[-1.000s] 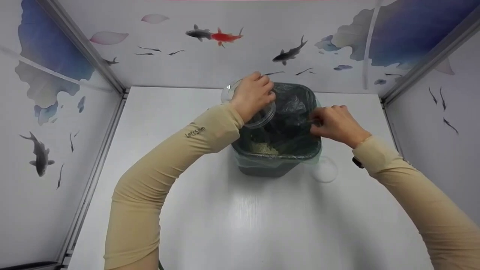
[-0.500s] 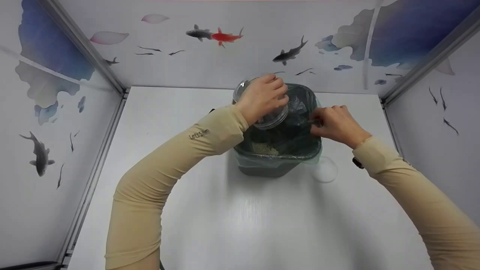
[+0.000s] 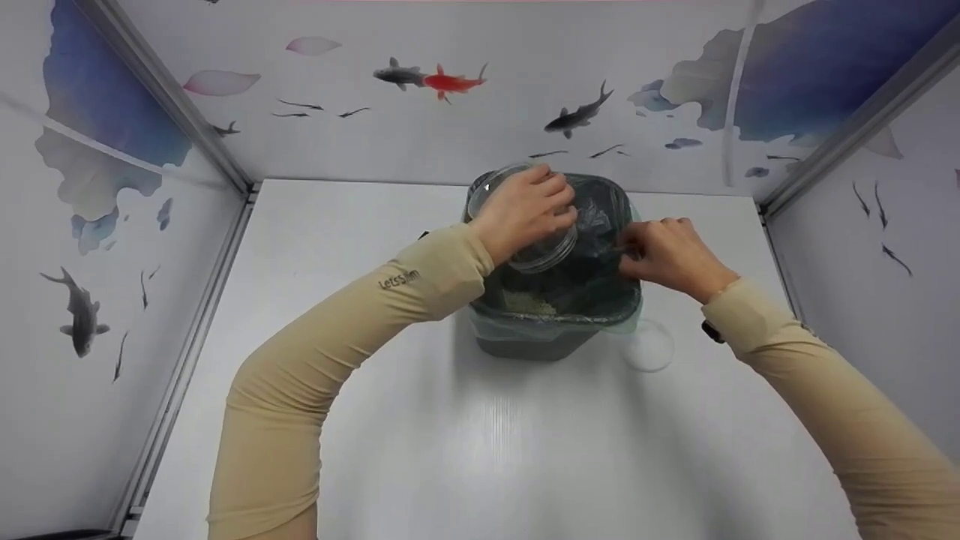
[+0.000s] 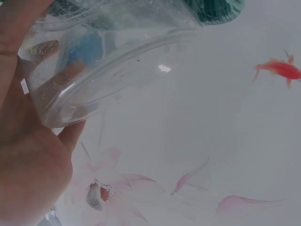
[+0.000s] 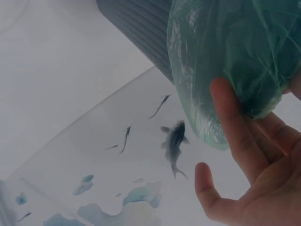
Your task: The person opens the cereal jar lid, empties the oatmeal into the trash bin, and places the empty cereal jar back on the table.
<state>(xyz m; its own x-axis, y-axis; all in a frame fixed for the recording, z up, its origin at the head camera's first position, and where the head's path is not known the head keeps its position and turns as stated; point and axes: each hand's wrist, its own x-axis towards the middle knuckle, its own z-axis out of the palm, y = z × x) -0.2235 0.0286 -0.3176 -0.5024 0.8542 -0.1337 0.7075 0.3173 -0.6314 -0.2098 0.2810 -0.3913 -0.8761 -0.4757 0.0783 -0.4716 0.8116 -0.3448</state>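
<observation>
In the head view my left hand [image 3: 525,210] grips a clear plastic jar [image 3: 550,253] from above and holds it tipped, its ringed mouth over a grey trash bin [image 3: 525,349]. The left wrist view shows the bottom of the transparent jar [image 4: 131,70], with my fingers visible through its wall. A green bin bag [image 3: 555,327] lines the bin and folds over its rim. At the bin's right side my right hand [image 3: 675,251] pinches the bag at the rim. Up close, the fingers [image 5: 240,127] lie against the bag's [image 5: 197,84] outside.
Pale grainy matter [image 3: 527,303] lies inside the bin at the near left. A clear round lid [image 3: 649,346] rests on the white table [image 3: 495,442] by the bin's right front. Behind the bin rises a white wall [image 3: 465,127] printed with fish; side panels stand left and right.
My left hand has carried the jar to the right, further over the bin. My right hand has kept its place at the rim. The head view has shifted slightly.
</observation>
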